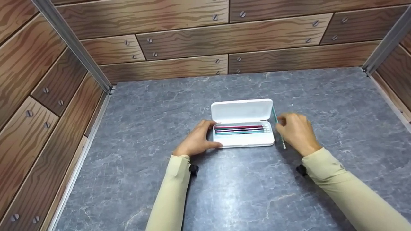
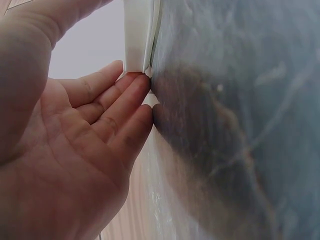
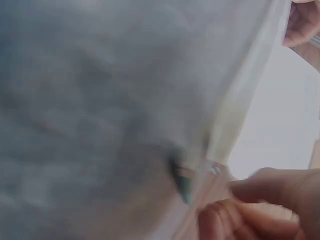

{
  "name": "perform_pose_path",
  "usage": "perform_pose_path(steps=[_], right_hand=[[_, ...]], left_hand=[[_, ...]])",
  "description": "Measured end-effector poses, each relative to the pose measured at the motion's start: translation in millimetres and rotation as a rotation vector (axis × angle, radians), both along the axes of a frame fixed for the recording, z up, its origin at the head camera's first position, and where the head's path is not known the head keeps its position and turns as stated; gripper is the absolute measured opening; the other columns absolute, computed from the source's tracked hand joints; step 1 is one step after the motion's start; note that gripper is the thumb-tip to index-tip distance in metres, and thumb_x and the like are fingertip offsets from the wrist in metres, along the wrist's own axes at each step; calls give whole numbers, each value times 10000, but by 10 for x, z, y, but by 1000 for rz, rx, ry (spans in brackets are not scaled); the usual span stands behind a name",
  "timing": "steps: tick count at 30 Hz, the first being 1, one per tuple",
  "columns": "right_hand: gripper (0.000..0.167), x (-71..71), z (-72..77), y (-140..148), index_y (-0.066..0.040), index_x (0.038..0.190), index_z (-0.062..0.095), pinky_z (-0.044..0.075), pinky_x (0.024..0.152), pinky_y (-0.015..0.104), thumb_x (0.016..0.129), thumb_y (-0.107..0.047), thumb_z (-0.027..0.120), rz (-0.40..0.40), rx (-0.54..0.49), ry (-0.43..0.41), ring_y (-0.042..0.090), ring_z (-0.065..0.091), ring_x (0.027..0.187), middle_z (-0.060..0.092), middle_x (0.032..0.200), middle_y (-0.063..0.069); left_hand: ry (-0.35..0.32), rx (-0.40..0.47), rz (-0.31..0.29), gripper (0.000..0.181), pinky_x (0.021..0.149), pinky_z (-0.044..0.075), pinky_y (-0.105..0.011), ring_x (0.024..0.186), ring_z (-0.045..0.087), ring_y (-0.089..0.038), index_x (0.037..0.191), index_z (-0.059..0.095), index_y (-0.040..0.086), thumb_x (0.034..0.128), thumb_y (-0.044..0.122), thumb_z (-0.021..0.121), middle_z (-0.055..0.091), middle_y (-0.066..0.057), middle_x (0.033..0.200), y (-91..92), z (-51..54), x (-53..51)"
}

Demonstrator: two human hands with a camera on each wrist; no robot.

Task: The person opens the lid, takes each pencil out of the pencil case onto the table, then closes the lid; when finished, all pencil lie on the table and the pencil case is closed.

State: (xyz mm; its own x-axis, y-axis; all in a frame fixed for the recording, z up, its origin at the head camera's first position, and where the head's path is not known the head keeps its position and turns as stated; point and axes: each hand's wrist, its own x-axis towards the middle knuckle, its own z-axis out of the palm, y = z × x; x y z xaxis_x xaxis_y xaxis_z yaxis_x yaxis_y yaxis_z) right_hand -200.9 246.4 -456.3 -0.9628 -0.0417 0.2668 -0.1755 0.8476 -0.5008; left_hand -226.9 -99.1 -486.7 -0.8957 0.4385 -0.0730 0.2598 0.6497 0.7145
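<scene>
A white pencil case (image 1: 247,141) lies on the table with its lid (image 1: 242,111) raised at the back. Several pencils (image 1: 239,130), red, dark, purple and teal with pale right ends, lie side by side in its tray. My left hand (image 1: 197,138) holds the case's left end, thumb along the front edge and fingers at the back corner; its fingertips (image 2: 135,92) touch the white wall in the left wrist view. Just right of the case, my right hand (image 1: 297,131) pinches a green pencil (image 1: 282,141), its pale end toward me. That pencil looks blurred in the right wrist view.
The grey marbled table (image 1: 144,128) carries the case. Wood-patterned panels (image 1: 189,45) stand behind and at both sides, with metal posts (image 1: 77,45) at the corners. Dark wrist devices (image 1: 193,169) sit below both hands.
</scene>
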Motion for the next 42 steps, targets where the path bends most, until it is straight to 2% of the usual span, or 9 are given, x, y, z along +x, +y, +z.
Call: perform_pose_path(steps=[4,9,13,22,33,34,40,41,42], right_hand=[[151,-92,71,-83,41,1090,834,649,877,589,949,48,781,162,-90,148,411,790,934,824,1038,222],[173,-236,-24,-164,30,1108,829,678,899,517,946,88,808,440,-60,85,354,805,957,830,1055,166],[159,-312,-94,-210,25,1123,823,673,903,507,970,65,802,554,84,35,343,796,995,814,1061,159],[89,-355,-124,-267,-13,1066,847,675,858,491,1005,10,787,566,278,65,329,792,977,791,1031,139],[93,-377,-159,-277,-47,1043,849,670,842,489,991,14,802,560,280,68,316,776,958,756,1024,124],[92,-379,-159,-278,-47,1039,845,668,841,492,987,17,804,561,277,70,317,772,957,752,1022,123],[82,-366,-164,-301,-41,1020,829,662,818,507,969,21,815,552,283,92,319,756,938,737,1009,121],[80,-359,-169,-304,-41,1019,827,663,812,507,967,19,817,544,286,97,321,757,935,737,1009,122],[74,-353,-173,-308,-38,1018,822,664,805,510,968,17,817,540,288,102,324,758,928,736,1008,124]], left_hand=[[1,3,3,822,1314,441,-472,1450,581,-293,1578,547,52,917,321,954,590,-137,1534,-5,23,-1],[-15,19,13,812,1322,432,-462,1459,578,-289,1562,558,47,903,291,966,587,-133,1539,6,15,6],[-23,19,17,802,1322,431,-453,1458,580,-279,1551,568,55,897,286,971,590,-124,1535,20,-2,8],[-31,18,29,795,1323,432,-452,1455,579,-277,1545,568,63,899,292,971,589,-119,1533,27,-13,-1],[-23,20,22,799,1303,452,-468,1435,592,-293,1558,559,63,907,291,962,587,-128,1531,28,17,5],[-2,25,12,812,1298,457,-445,1427,595,-272,1552,563,71,897,327,970,593,-113,1520,4,-68,-36],[15,37,0,806,1291,454,-453,1413,589,-278,1535,568,48,887,306,973,598,-127,1503,-10,-79,-34],[-1,37,7,789,1293,450,-481,1416,587,-300,1534,566,35,893,266,965,595,-145,1508,9,0,8],[-2,39,7,789,1294,449,-481,1416,589,-302,1532,567,35,892,268,966,595,-146,1508,9,-2,7]])
